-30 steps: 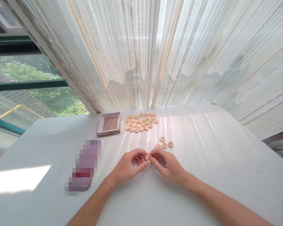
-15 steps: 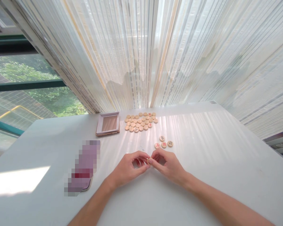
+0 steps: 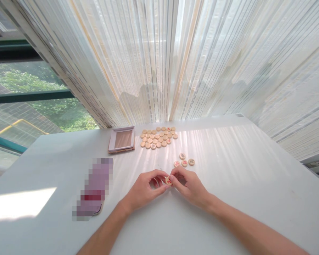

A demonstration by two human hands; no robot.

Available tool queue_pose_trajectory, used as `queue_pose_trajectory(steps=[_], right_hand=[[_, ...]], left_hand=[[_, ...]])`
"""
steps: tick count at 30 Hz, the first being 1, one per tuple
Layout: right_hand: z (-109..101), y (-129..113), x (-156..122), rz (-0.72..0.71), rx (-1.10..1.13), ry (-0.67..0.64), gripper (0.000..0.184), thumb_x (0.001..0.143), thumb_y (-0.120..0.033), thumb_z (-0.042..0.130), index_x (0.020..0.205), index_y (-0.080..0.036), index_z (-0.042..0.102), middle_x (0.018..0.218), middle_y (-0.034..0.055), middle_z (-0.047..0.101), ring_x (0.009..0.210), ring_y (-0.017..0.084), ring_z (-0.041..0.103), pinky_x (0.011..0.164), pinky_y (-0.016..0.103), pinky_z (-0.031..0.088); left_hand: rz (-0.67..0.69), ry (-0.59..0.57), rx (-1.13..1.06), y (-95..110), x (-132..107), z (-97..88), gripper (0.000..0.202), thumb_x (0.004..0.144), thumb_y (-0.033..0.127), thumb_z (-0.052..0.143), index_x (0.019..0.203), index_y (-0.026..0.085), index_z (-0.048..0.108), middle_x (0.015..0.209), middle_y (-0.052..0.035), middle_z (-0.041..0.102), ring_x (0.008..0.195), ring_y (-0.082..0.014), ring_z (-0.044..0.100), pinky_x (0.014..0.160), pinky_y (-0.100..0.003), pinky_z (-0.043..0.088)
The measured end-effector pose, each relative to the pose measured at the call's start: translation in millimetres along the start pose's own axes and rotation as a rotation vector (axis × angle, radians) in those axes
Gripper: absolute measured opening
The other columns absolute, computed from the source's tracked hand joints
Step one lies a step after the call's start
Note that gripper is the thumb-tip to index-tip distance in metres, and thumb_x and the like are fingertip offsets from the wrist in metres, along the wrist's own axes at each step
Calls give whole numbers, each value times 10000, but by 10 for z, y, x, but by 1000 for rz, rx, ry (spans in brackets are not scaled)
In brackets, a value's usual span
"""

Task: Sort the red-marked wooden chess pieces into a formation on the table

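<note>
1. Hands: the left hand [image 3: 145,186] and right hand [image 3: 191,184] meet at the centre, fingertips close together, at one round game piece [image 3: 168,180].
2. Right hand: thumb and fingers are clamped on the piece at its right edge.
3. Left hand: thumb and forefinger are curved around the left edge of the piece; whether they bear on it firmly cannot be told.
4. Held piece: located between the two sets of fingertips, red character facing the camera.
5. Small group: four pieces [image 3: 184,163] lie character side up just beyond the right hand, two marked red and two marked black.
6. Large group: many pale discs [image 3: 159,137] lie at the far side of the surface [image 3: 154,230], mostly blank side up; two show red marks, one black.
7. Box: a shallow open box [image 3: 111,145] stands left of the large group.
8. Left area: a pixelated object [image 3: 95,187] lies beside the left forearm.
</note>
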State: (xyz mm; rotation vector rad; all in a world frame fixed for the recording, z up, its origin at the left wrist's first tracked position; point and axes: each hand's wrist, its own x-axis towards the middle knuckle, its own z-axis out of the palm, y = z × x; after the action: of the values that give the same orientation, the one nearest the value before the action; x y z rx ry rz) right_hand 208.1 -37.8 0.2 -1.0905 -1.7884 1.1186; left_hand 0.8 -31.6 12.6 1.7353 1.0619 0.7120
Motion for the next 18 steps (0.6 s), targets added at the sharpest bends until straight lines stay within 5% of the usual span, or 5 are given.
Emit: queue_pose_trajectory(steps=[9,18], right_hand=[[-40,-40,2,-53,35,-45,124,975,-219,494,1045,-213,596,927,36,708,834,169,680,745,292,539],[-22,-31,4,-26,11,-28,90,955,-291,581,979,-215,625,868,26,706,764,161,662,704,291,540]], left_hand=[[83,79,40,-21,-17,30,214,898,303,654,1096,226,678,964,-24,739,819,-157,681,753,-277,568],[223,116,299,-88,-15,-29,190,876,242,667,1066,245,667,943,-33,705,866,-186,657,811,-322,529]])
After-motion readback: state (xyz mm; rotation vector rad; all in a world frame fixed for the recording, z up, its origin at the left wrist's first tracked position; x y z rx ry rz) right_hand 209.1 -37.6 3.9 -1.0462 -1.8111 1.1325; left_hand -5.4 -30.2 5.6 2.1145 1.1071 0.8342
